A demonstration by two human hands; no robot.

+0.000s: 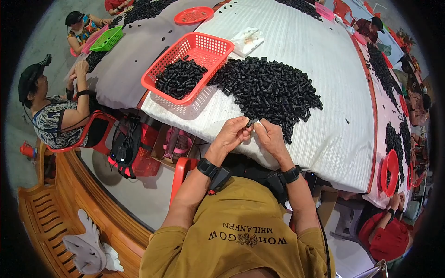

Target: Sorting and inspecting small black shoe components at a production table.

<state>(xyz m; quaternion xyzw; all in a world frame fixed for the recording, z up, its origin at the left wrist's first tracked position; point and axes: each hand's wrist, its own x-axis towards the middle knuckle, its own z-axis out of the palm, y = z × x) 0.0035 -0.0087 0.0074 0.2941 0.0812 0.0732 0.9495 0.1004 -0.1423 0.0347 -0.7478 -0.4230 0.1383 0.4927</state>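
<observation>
Just in front of me, at the near edge of the pile, my left hand point(231, 134) and my right hand point(272, 140) meet with fingertips almost touching. Both are closed in a pinch. Between them shows a small black piece point(251, 123), gripped by the left fingers; what the right thumb and fingers pinch is mostly hidden. Beyond lies a wide heap of small black cylindrical pieces point(271, 88). To its left stands a red perforated basket point(221, 47), partly filled with similar black pieces point(181, 77).
A crumpled white tissue or bag point(247, 41) lies behind the heap on the white-covered table point(340, 78). Farther off are a red tray point(193, 15), a green basket point(107, 39) and a red bowl point(389, 172). Several people sit around. A wooden bench point(60, 204) stands at lower left.
</observation>
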